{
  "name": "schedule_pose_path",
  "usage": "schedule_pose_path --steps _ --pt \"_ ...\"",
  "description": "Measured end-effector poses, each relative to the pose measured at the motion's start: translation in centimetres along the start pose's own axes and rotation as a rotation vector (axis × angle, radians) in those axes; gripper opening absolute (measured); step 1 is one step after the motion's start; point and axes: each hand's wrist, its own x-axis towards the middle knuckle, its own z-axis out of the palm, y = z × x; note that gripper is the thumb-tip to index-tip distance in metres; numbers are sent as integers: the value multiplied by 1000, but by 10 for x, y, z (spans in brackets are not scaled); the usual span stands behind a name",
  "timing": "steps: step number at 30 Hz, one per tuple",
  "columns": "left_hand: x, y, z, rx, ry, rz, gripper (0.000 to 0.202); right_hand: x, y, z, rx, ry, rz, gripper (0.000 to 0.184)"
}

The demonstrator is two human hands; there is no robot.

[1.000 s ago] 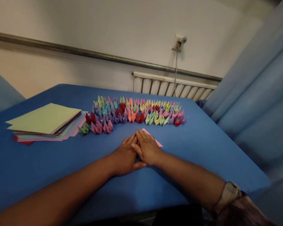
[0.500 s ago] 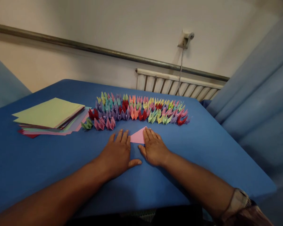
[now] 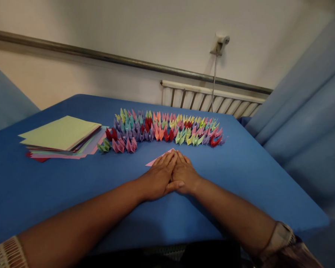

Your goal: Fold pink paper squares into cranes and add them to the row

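Note:
A folded piece of pink paper [image 3: 150, 163] lies flat on the blue table [image 3: 106, 223], mostly hidden under my hands; its left corner and upper edge show. My left hand [image 3: 160, 176] rests flat on it with fingers stretched forward, its thumb crossing over the right hand. Right against it, my right hand [image 3: 184, 173] also lies flat, fingers extended over the paper's right part. Just beyond the hands stand rows of small folded paper cranes [image 3: 159, 134] in many colours.
To the left lies a stack of coloured paper sheets [image 3: 61, 134], pale yellow on top. Behind the table are a radiator [image 3: 195, 98], a metal rail [image 3: 123, 59] and a wall socket [image 3: 220, 44] with a cord. A blue curtain [image 3: 304, 119] hangs at the right.
My left hand has moved right across the pink paper until it meets the right hand, now covering most of the paper. The right hand has stayed in place.

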Motion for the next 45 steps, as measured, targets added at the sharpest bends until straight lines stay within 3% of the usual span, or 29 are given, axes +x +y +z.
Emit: schedule_pose_path --steps 6,17,21,25,29,36,42,45 --pt "-3 -10 -9 111 -104 -121 96 -1 1 -4 10 33 50 70" --pt "-17 -23 -18 128 -175 -65 91 -4 6 -8 -14 65 89 63" --pt "-23 -20 -34 84 -296 -100 98 -6 9 -10 -26 51 126 63" --pt "-31 -12 -56 45 -394 -161 90 -6 13 -9 -24 51 161 62" --pt "-36 -6 -68 73 -435 -239 90 -3 16 -7 -1 59 209 63" --pt "-44 -9 -68 106 -341 -340 97 -2 22 -9 69 24 280 66" --pt "-42 -13 -70 250 -200 -401 61 -5 27 -17 26 43 237 64" --pt "-36 -14 -66 264 -38 -365 47 -5 30 -22 3 74 235 59"
